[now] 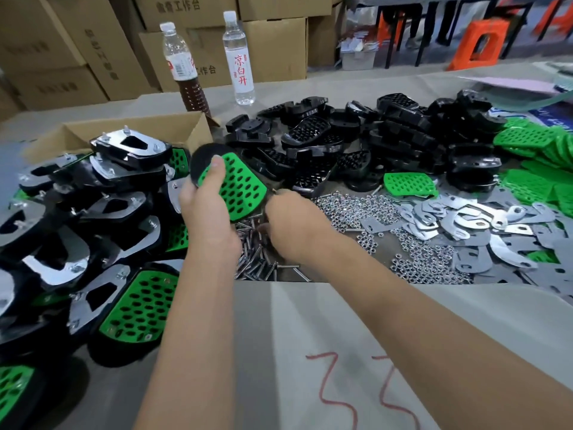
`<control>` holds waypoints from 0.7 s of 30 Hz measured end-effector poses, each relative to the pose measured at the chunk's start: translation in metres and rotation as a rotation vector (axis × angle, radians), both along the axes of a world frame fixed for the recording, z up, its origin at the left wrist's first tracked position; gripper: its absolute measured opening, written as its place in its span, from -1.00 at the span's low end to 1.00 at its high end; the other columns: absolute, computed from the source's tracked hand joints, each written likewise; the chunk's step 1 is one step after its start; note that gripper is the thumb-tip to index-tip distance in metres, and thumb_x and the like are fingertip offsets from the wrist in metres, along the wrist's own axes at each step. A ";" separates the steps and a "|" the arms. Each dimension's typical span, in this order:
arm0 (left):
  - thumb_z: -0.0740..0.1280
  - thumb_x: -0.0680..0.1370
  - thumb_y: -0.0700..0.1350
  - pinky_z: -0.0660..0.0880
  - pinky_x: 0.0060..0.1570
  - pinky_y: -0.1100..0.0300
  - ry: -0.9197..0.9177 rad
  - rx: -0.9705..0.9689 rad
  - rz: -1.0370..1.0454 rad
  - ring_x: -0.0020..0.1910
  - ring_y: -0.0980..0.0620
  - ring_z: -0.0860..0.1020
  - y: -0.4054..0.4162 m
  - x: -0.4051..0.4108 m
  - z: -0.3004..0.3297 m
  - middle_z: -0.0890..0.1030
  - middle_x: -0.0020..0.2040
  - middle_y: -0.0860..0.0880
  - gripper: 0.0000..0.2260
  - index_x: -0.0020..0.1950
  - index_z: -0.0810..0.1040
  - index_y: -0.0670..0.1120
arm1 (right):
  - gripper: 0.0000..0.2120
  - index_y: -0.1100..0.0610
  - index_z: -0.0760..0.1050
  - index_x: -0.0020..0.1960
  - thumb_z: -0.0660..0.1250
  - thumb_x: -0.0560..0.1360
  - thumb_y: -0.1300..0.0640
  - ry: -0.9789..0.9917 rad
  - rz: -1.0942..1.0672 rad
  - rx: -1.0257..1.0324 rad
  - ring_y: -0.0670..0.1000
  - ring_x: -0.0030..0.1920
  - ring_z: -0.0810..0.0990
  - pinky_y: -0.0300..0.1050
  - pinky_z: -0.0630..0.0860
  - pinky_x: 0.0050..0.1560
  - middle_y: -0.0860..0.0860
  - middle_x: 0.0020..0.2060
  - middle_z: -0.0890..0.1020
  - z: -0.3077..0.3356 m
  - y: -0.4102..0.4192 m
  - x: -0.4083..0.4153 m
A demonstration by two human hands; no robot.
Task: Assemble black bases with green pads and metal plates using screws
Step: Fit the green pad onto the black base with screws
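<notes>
Above the table's (310, 321) centre, left hand (208, 203) grips a black base (203, 154) with a green pad (243, 187) laid on it, thumb pressed on the pad, piece tilted. Right hand (293, 226) reaches into the screws (254, 259) just below; fingers curled downward, whether they pinch a screw cannot be told. Right of the screws: nuts (356, 209), then metal plates (465, 221). Behind: loose black bases (372, 135); far right, green pads (533, 162). Left: finished assemblies (93, 228).

The right hand (291, 228) hides its own fingertips over the screws (257, 259), so a grip is perhaps there; the orange stools (479, 41) blur.
</notes>
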State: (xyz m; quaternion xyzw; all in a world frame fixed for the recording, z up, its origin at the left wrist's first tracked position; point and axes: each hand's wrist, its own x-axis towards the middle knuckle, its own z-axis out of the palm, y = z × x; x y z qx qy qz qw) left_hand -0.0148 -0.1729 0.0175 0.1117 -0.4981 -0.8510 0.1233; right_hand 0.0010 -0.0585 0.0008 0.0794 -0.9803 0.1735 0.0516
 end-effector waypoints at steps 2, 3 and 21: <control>0.44 0.63 -0.09 0.67 -0.15 0.09 -0.028 -0.147 -0.094 -0.14 0.10 0.71 0.002 0.002 -0.005 0.74 -0.16 0.11 -0.98 0.02 0.62 0.00 | -0.93 0.16 0.56 0.06 0.40 0.58 0.23 0.058 -0.114 -0.258 0.09 -0.12 0.66 -0.08 0.57 -0.07 0.12 -0.09 0.67 -0.004 0.023 0.003; 0.43 0.63 -0.09 0.65 -0.17 0.11 -0.035 -0.228 -0.153 -0.16 0.11 0.71 0.003 0.004 -0.009 0.74 -0.17 0.12 -0.98 0.02 0.63 0.00 | -0.93 0.13 0.57 0.01 0.44 0.56 0.23 0.093 -0.173 -0.407 -0.03 -0.24 0.61 -0.16 0.51 -0.15 0.05 -0.21 0.67 -0.006 0.037 0.006; 0.38 0.63 -0.01 0.55 0.03 0.25 -0.010 -0.784 -0.475 -0.01 0.19 0.64 0.032 0.021 -0.020 0.70 -0.06 0.19 -0.87 0.04 0.65 -0.05 | -0.91 0.02 0.75 -0.12 0.59 0.45 0.19 0.405 -0.132 -1.067 -0.01 -0.18 0.72 -0.08 0.62 -0.10 -0.10 -0.25 0.75 -0.014 0.062 0.039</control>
